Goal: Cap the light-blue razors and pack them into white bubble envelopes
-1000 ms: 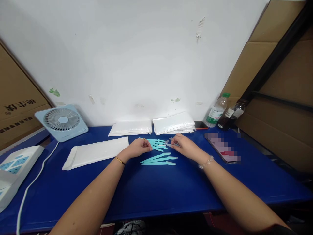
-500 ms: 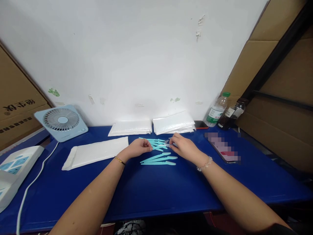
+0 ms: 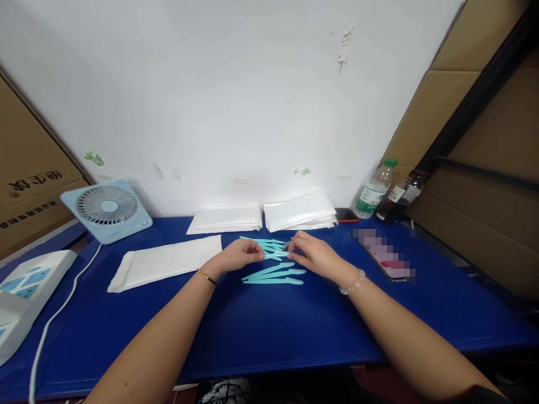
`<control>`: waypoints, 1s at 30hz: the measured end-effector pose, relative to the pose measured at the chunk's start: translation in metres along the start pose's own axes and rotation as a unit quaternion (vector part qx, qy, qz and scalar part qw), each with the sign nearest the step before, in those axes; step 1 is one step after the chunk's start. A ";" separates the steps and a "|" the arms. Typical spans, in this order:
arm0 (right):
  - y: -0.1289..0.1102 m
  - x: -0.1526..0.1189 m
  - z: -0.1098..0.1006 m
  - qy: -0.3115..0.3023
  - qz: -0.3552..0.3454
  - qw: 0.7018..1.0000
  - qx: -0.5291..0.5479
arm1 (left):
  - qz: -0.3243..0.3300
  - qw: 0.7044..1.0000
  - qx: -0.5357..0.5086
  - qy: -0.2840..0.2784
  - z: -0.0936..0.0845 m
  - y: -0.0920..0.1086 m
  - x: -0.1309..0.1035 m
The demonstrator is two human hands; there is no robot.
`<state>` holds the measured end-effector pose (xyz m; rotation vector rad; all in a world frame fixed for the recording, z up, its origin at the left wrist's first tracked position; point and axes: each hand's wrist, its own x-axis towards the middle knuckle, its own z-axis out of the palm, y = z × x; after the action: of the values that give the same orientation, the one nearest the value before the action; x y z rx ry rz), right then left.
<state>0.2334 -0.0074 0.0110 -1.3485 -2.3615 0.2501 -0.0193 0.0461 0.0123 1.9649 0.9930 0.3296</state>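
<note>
Between my two hands, just above the pile, is a teal eyebrow razor point(image 3: 275, 255). My left hand point(image 3: 242, 253) pinches its left end between thumb and finger. At the other end my right hand point(image 3: 309, 251) has its thumb and fingertips closed on the razor's head; the fingers partly hide that end. Behind and beneath lies a loose pile of similar teal razors point(image 3: 269, 242), partly covered by the hands. Closer to me, several more razors point(image 3: 273, 275) are fanned out on the blue table point(image 3: 269, 325), handles to the left.
White packets point(image 3: 225, 219) and a second stack of packets point(image 3: 298, 212) stand against the wall. A long white pouch point(image 3: 168, 261) lies left. Further left are a fan point(image 3: 109, 207), cable and power strip point(image 3: 36, 297). Phones point(image 3: 385, 255) and bottles point(image 3: 374, 193) are at right.
Half a second ago a pale, translucent piece showed between my hands; now the teal razor shows there. My right fingertips have shifted slightly left and down. My left hand has barely moved.
</note>
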 end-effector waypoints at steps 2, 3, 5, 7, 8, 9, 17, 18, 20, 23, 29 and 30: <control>-0.002 0.000 0.001 -0.004 -0.008 1.000 0.013 | 0.006 1.000 -0.004 -0.007 0.002 0.000 0.000; -0.003 0.000 0.002 -0.006 -0.011 1.000 0.016 | 0.009 1.000 -0.005 -0.014 0.003 0.000 0.000; -0.002 0.001 0.002 -0.018 -0.014 1.000 0.020 | 0.015 1.000 0.013 -0.019 0.007 -0.002 0.000; 0.003 0.001 0.000 -0.027 -0.013 0.999 0.028 | 0.019 0.998 0.064 -0.002 0.010 -0.004 0.001; 0.007 0.001 -0.002 -0.023 -0.006 0.999 0.029 | 0.025 0.995 0.099 0.015 0.011 -0.004 0.001; 0.013 0.001 -0.004 -0.014 0.005 1.000 0.025 | 0.034 0.989 0.138 0.039 0.012 -0.005 0.001; 0.050 -0.001 -0.016 -0.005 0.100 0.994 -0.053 | 0.084 0.934 0.323 0.125 0.004 -0.016 0.007; 0.048 -0.001 -0.014 -0.016 0.104 0.993 -0.056 | 0.083 0.931 0.332 0.125 0.004 -0.017 0.008; 0.044 0.001 -0.008 -0.033 0.111 0.991 -0.068 | 0.084 0.925 0.347 0.130 0.003 -0.018 0.010; 0.036 0.004 -0.001 -0.040 0.118 0.987 -0.101 | 0.101 0.916 0.363 0.137 0.004 -0.016 0.012; 0.033 0.005 0.002 -0.026 0.088 0.996 0.022 | 0.111 0.899 0.401 0.139 0.005 -0.010 0.011; 0.032 0.005 0.001 -0.026 0.086 0.994 0.060 | 0.111 0.900 0.397 0.141 0.005 -0.010 0.011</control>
<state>0.2556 0.0130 -0.0001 -1.5035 -2.2347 0.4753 -0.0143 0.0538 -0.0003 2.8497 1.2078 0.3789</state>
